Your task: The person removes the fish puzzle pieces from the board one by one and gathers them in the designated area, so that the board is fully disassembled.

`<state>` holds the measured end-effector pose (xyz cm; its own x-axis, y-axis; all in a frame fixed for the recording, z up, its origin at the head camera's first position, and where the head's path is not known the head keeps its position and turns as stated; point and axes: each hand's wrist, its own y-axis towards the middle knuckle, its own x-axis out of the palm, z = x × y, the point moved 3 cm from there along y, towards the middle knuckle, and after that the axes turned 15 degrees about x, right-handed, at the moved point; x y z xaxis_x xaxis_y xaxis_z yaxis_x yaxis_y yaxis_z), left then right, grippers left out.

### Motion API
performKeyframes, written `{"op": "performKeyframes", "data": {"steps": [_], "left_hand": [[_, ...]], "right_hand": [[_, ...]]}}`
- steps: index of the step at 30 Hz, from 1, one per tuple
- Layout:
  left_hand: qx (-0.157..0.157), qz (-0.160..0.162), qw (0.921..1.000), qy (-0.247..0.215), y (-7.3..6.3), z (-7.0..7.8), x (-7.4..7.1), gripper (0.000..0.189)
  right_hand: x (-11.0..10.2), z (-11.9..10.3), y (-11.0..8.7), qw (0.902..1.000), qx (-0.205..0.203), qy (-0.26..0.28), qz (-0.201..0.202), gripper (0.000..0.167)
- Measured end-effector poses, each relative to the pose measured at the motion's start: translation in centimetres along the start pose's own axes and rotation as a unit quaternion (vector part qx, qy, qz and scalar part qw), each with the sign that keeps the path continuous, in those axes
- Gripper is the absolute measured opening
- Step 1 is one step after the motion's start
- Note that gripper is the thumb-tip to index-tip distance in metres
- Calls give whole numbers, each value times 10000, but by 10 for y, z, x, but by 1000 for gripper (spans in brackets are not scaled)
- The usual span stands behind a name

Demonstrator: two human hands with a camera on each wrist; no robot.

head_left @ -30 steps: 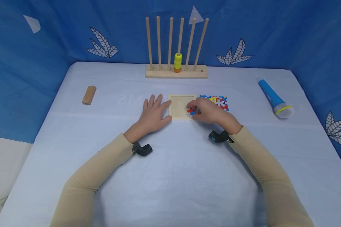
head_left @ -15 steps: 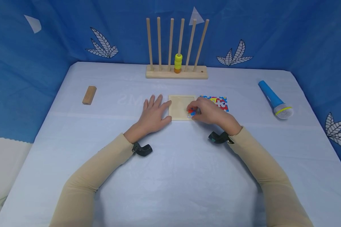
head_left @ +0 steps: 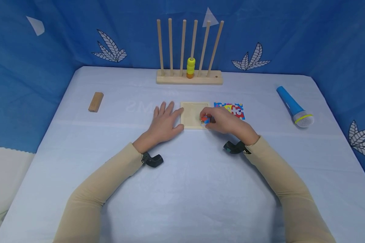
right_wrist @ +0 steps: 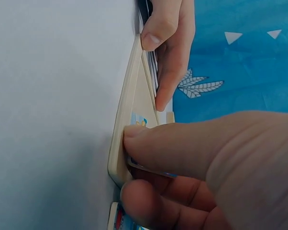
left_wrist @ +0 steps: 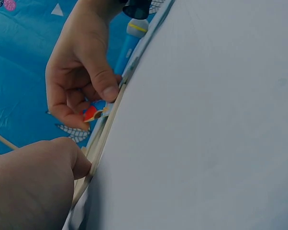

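Observation:
In the head view my left hand (head_left: pixel 163 125) lies spread on the table, thumb and index finger touching the left edge of a shallow wooden puzzle tray (head_left: pixel 190 115). Over the tray's right end, my right hand (head_left: pixel 223 119) pinches a small red and blue jigsaw piece (head_left: pixel 204 120) between thumb and fingers. In the left wrist view that piece (left_wrist: pixel 92 114) is tilted up from the tray's rim. The right wrist view has the right thumb (right_wrist: pixel 153 143) on the piece's near edge, with most of it hidden. Colourful assembled puzzle pieces (head_left: pixel 238 110) lie right of the tray, partly behind the right hand.
A wooden peg rack (head_left: pixel 189 77) with yellow and orange beads on one peg stands at the back. A small wooden block (head_left: pixel 95 102) lies at left, and a blue toy microphone (head_left: pixel 294 105) at right. Blue cloth (head_left: pixel 134 33) hangs behind the table.
The jigsaw piece in the right hand has turned slightly, and its red and blue face shows differently. Both hands stay in nearly the same place.

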<state>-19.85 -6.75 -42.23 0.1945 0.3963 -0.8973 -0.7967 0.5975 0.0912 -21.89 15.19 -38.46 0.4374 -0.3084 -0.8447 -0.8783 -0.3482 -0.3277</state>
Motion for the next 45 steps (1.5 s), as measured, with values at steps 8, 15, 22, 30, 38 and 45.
{"op": "performKeyframes", "data": {"steps": [8, 15, 22, 30, 38, 45], "left_hand": [[-7, -15, 10000, -11, 0, -1, 0, 66], [-13, -43, 10000, 2, 0, -1, 1, 66], [37, -48, 10000, -7, 3, 1, 1, 67], [-21, -79, 10000, -25, 1, -1, 0, 67], [-10, -70, 10000, -42, 2, -1, 1, 68], [-42, -107, 9999, -49, 1, 0, 0, 68]], "right_hand": [[0, 0, -1, 10000, -80, 45, 6, 30], [-8, 6, -4, 9997, 100, 217, -109, 28], [-27, 30, -18, 9986, 396, 337, 128, 32], [-39, 74, -43, 9911, 1203, 461, 341, 30], [-40, 99, -56, 9882, 1426, 503, 252, 34], [-36, 103, -53, 9892, 1377, 510, 38, 34]]}}
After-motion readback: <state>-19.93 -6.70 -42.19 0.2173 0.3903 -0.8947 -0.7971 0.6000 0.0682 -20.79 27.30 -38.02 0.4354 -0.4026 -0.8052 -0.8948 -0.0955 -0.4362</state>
